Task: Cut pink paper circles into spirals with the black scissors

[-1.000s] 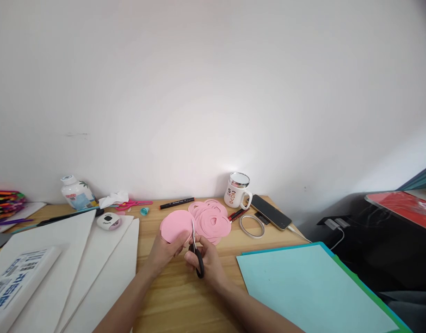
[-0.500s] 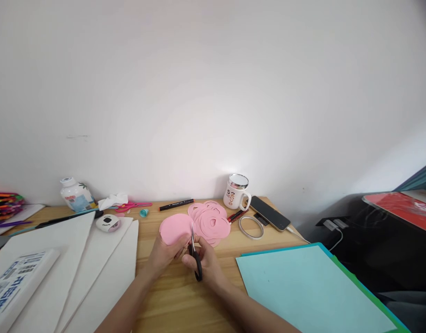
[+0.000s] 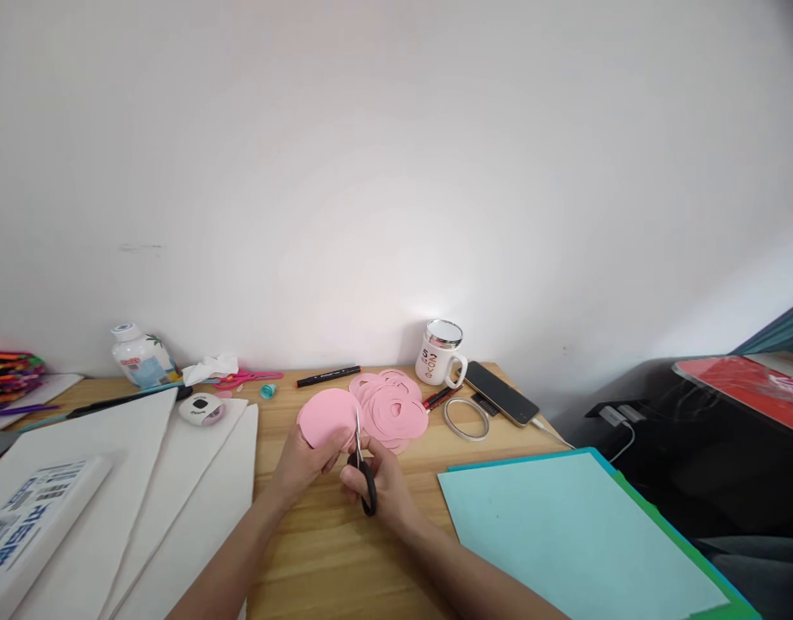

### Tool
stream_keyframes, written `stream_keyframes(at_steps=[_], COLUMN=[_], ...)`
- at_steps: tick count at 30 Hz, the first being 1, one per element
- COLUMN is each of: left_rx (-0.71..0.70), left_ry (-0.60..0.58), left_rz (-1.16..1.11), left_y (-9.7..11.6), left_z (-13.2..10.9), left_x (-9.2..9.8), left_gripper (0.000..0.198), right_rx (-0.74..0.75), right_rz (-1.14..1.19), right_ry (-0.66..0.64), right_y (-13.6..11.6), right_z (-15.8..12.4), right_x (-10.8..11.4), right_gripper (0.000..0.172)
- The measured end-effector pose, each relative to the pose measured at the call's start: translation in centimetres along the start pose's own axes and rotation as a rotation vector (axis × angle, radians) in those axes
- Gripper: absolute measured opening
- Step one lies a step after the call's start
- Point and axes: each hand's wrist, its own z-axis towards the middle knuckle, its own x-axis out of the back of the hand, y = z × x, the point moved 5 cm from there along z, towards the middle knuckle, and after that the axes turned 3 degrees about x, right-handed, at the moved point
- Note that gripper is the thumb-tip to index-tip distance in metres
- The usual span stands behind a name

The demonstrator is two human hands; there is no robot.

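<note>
Lower centre of frame: black-handled metal scissors [image 3: 368,484] at right edge of round pink paper disc [image 3: 328,413].
Left hand [image 3: 304,456] pinches the disc's lower edge, thumb on top; right hand [image 3: 384,486] closed round the handles. Blade gap: cannot tell. For a clean curve, judged best: rotate paper into steady blades, snip short, keep left thumb clear, avoid catching the loose pile of pink paper cut-outs [image 3: 402,422] just right.

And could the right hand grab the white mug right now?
Probably not without letting go first: the right hand is holding scissors, and pink paper cutouts lie between it and the white mug.
</note>
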Motion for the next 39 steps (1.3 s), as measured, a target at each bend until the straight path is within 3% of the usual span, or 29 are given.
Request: stream_keyframes(at_steps=[4, 11, 23, 39], left_rx=[-0.014, 0.043, 0.04, -0.031], left_ry=[-0.002, -0.031, -0.06, -0.082], left_rz=[0.034, -0.052, -0.01, -0.073], left_y=[0.3, 1.2, 0.7, 0.9], left_z=[-0.2, -0.6, -0.3, -0.3], left_x=[-0.1, -0.6, -0.7, -0.8], left_gripper=[0.046, 0.032, 0.032, 0.032], right_rx=[0.027, 0.099, 0.083, 0.024], right_rz=[0.014, 0.084, 0.093, 0.012], right_ry=[-0.007, -0.069, -0.059, -0.036], right_y=[0.3, -0.3, 0.4, -0.4], right_z=[0.0, 0.0, 0.3, 0.0], right_x=[-0.3, -0.5, -0.3, 0.0], right_gripper=[0.044, 0.046, 0.042, 0.038])
